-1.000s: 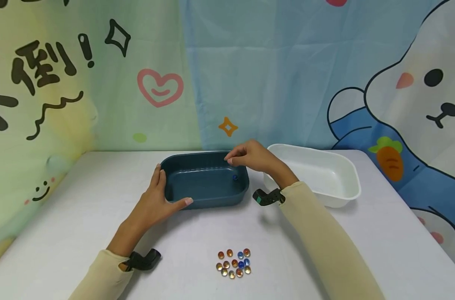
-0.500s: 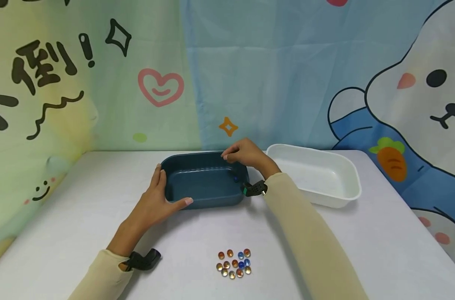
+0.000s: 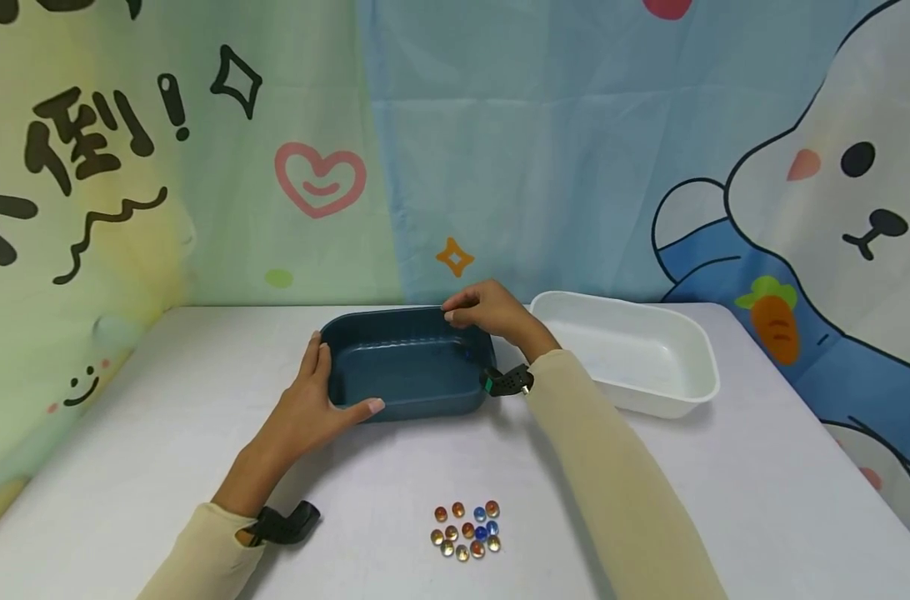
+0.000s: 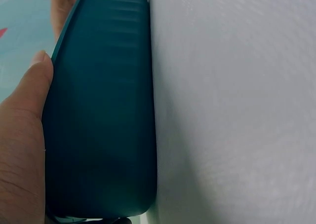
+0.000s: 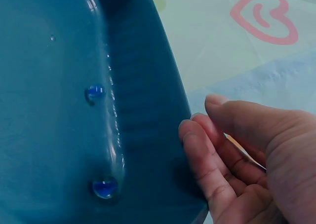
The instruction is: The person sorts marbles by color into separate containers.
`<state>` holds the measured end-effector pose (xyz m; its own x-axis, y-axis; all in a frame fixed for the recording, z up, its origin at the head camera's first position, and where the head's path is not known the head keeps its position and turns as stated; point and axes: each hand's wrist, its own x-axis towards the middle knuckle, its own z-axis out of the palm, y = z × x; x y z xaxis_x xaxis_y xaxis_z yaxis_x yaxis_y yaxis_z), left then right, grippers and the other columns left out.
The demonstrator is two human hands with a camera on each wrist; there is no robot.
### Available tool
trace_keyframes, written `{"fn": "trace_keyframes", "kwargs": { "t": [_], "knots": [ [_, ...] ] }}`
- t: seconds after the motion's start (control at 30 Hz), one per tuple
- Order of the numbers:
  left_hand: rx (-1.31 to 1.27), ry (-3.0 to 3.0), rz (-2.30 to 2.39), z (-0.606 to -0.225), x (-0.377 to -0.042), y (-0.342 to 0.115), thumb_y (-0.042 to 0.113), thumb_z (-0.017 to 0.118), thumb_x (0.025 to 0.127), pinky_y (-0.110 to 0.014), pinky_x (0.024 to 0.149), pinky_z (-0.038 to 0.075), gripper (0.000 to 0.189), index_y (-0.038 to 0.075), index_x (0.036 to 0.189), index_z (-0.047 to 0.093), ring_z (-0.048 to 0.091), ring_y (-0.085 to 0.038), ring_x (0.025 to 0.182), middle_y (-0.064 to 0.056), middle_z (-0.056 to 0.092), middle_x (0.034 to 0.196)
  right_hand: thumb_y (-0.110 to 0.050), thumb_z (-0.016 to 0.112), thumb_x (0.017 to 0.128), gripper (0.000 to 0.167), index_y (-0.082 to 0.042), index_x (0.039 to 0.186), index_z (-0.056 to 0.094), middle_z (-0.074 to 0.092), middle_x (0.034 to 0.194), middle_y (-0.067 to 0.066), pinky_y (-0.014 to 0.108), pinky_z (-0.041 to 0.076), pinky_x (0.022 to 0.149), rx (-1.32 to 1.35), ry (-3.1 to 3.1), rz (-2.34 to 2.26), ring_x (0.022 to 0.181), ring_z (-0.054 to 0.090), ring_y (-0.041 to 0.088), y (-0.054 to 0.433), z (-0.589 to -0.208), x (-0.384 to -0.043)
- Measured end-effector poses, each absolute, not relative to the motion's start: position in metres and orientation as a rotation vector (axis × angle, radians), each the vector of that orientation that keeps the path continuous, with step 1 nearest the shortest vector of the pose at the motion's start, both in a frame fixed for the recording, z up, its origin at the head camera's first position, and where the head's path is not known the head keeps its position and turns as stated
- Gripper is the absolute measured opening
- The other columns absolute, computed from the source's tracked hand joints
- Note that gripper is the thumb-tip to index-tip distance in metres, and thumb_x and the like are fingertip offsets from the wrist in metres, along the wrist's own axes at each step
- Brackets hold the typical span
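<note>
My left hand (image 3: 305, 396) lies around the left front corner of a dark teal rectangular basin (image 3: 402, 408), fingers along its left side. The left wrist view shows the thumb (image 4: 39, 78) against the rim. At the basin's back right rim is my right hand (image 3: 492, 312), fingertips right at the edge. In the right wrist view its thumb (image 5: 247, 118) stands apart from the fingers (image 5: 200, 152), with nothing seen between them. A blue glass marble (image 5: 97, 91) and another blue marble (image 5: 104, 187) lie on the basin floor.
A white rectangular basin (image 3: 635, 404) stands to the right, partly behind the right forearm. Several amber and blue marbles (image 3: 467, 530) lie grouped on the white tabletop (image 3: 380, 517) in front. A printed cloth (image 3: 500, 167) hangs behind the table.
My right hand has shifted slightly left along the basin's back rim, its wrist and forearm swinging left too. The left hand and the loose marbles stay put.
</note>
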<state>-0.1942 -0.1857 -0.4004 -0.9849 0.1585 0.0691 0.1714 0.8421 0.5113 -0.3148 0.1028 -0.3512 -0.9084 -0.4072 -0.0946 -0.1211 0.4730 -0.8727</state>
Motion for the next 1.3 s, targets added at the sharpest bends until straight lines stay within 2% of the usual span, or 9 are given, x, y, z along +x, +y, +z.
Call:
{"fn": "trace_keyframes", "kwargs": {
  "t": [0.2, 0.57, 0.8, 0.9, 1.03, 1.2, 1.3],
  "knots": [
    [-0.264, -2.995, -0.825, -0.399, -0.195, -0.185, 0.079, 0.059, 0.075, -0.059, 0.102, 0.035, 0.126, -0.005, 0.153, 0.005, 0.026, -0.046, 0.139, -0.012, -0.010, 0.161, -0.015, 0.064, 0.096, 0.032, -0.002, 0.125, 0.065, 0.065, 0.118, 0.009, 0.039, 0.047, 0.095, -0.456, 2.428, -1.429, 0.105, 0.063, 0.023, 0.104, -0.354, -0.313],
    [-0.253, -3.005, -0.853, -0.399, -0.196, -0.181, 0.077, 0.061, 0.075, -0.059, 0.102, 0.036, 0.125, -0.004, 0.153, 0.007, 0.026, -0.046, 0.139, -0.010, -0.010, 0.162, -0.019, 0.064, 0.096, 0.033, -0.003, 0.125, 0.065, 0.064, 0.119, 0.008, 0.043, 0.046, 0.096, -0.522, 2.454, -1.411, 0.107, 0.061, 0.023, 0.109, -0.359, -0.310],
    [-0.250, -3.014, -0.847, -0.398, -0.195, -0.184, 0.078, 0.060, 0.074, -0.059, 0.101, 0.036, 0.126, -0.004, 0.153, 0.008, 0.026, -0.046, 0.138, -0.010, -0.011, 0.161, -0.017, 0.064, 0.096, 0.031, -0.001, 0.122, 0.066, 0.066, 0.113, 0.010, 0.047, 0.048, 0.092, -0.587, 2.403, -1.481, 0.102, 0.063, 0.029, 0.110, -0.360, -0.299],
    [-0.256, -3.008, -0.849, -0.397, -0.196, -0.184, 0.079, 0.060, 0.074, -0.059, 0.102, 0.035, 0.126, -0.004, 0.154, 0.008, 0.025, -0.046, 0.139, -0.009, -0.012, 0.161, -0.018, 0.064, 0.096, 0.027, -0.004, 0.119, 0.068, 0.067, 0.110, 0.008, 0.047, 0.049, 0.091, -0.607, 2.424, -1.493, 0.100, 0.064, 0.028, 0.113, -0.360, -0.293],
    [-0.255, -3.008, -0.841, -0.398, -0.197, -0.185, 0.078, 0.061, 0.075, -0.059, 0.102, 0.035, 0.125, -0.004, 0.153, 0.008, 0.026, -0.046, 0.139, -0.008, -0.012, 0.161, -0.017, 0.065, 0.095, 0.023, -0.007, 0.115, 0.069, 0.068, 0.110, 0.015, 0.050, 0.049, 0.091, -0.663, 2.409, -1.529, 0.100, 0.064, 0.033, 0.116, -0.359, -0.285],
    [-0.249, -3.008, -0.850, -0.398, -0.195, -0.185, 0.076, 0.062, 0.075, -0.059, 0.102, 0.035, 0.124, -0.005, 0.153, 0.009, 0.025, -0.046, 0.139, -0.009, -0.011, 0.161, -0.016, 0.067, 0.094, 0.023, -0.006, 0.114, 0.070, 0.067, 0.109, 0.016, 0.052, 0.049, 0.089, -0.755, 2.363, -1.561, 0.098, 0.065, 0.030, 0.116, -0.353, -0.267],
    [-0.242, -3.014, -0.862, -0.398, -0.194, -0.185, 0.076, 0.062, 0.075, -0.059, 0.101, 0.035, 0.124, -0.005, 0.153, 0.009, 0.025, -0.046, 0.139, -0.009, -0.012, 0.161, -0.016, 0.067, 0.094, 0.022, -0.006, 0.113, 0.071, 0.068, 0.107, 0.012, 0.048, 0.051, 0.087, -0.833, 2.372, -1.553, 0.095, 0.066, 0.023, 0.116, -0.350, -0.252]
  ]
}}
